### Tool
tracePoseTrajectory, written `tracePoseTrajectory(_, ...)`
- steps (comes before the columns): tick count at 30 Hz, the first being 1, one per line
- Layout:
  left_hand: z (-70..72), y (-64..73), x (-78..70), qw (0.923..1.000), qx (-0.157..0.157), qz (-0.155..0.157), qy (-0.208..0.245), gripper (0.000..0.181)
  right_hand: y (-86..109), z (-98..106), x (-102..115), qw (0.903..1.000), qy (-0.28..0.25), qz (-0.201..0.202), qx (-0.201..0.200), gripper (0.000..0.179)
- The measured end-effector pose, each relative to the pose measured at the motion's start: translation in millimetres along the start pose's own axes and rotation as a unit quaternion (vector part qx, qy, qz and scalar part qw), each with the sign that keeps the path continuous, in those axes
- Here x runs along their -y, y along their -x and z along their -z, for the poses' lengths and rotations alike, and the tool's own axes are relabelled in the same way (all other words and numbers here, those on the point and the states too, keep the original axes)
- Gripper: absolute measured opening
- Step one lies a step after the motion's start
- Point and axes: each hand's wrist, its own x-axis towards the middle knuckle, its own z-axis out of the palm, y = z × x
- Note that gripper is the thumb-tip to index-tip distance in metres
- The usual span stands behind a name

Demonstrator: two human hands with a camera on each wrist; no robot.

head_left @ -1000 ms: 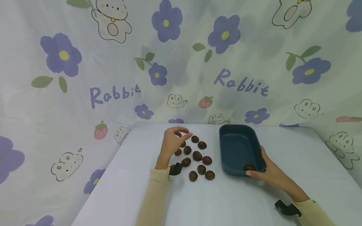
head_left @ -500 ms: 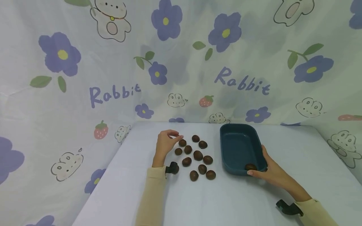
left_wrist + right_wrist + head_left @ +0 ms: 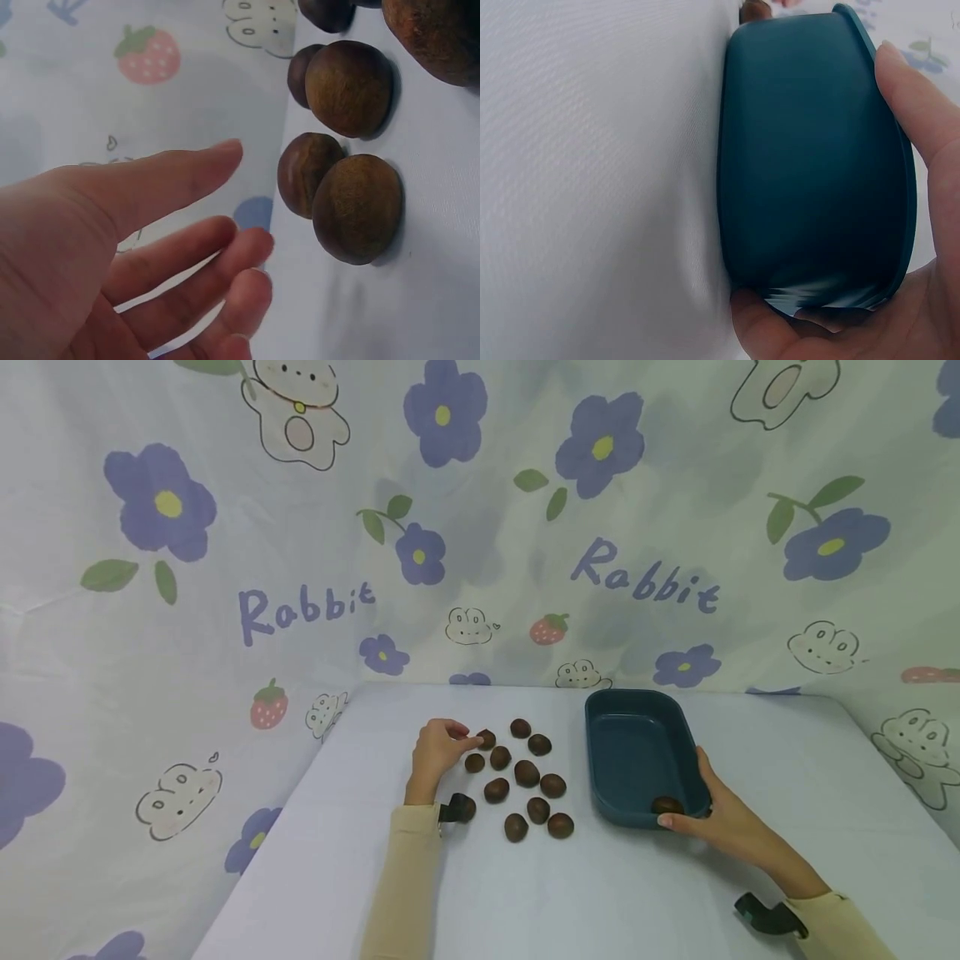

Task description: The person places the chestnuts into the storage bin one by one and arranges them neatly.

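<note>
My left hand (image 3: pixel 433 756) is at the far left of a group of brown chestnuts (image 3: pixel 527 773), thumb tip overlapping one chestnut (image 3: pixel 487 739) in the head view. In the left wrist view its thumb and loosely bent fingers stand apart with nothing between them, and a pair of chestnuts (image 3: pixel 358 210) lies just beyond the fingertips. A deep blue-green rectangular dish (image 3: pixel 637 743) stands right of the group. My right hand (image 3: pixel 723 827) grips its near right corner, thumb over the rim and fingers around the outside. Inside that corner lies a single chestnut (image 3: pixel 667 805).
Several more chestnuts, such as one at the front (image 3: pixel 516 827), are spread over the white tabletop (image 3: pixel 600 893) between the hands. One chestnut (image 3: pixel 467 809) sits beside the left wrist's black camera mount (image 3: pixel 454 810). Behind the table hangs a printed curtain (image 3: pixel 480 568).
My left hand has moved left and back from over the chestnuts, then lowered beside the far-left one. The right hand keeps its hold on the dish.
</note>
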Motion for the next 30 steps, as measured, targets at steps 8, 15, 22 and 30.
tracePoseTrajectory(8, 0.3, 0.6, 0.1, 0.9987, 0.031, 0.022, -0.035, 0.036, -1.1, -0.4, -1.3, 0.9999, 0.011, -0.005, -0.003, 0.130)
tracePoseTrajectory(15, -1.3, 2.5, 2.1, 0.9942, 0.058, 0.042, -0.080, 0.044, -2.1, -0.4, -1.3, 0.9999, 0.013, -0.004, -0.004, 0.130)
tracePoseTrajectory(22, -1.6, 3.4, 2.3, 0.9922, 0.069, 0.048, -0.092, 0.042, -2.2, -0.3, -1.6, 0.9999, 0.016, -0.001, -0.005, 0.130)
tracePoseTrajectory(30, -6.4, 4.6, -0.8, 0.9925, 0.075, 0.024, -0.093, 0.038, -1.4, -0.2, -1.3, 0.9999, 0.016, 0.000, -0.005, 0.130)
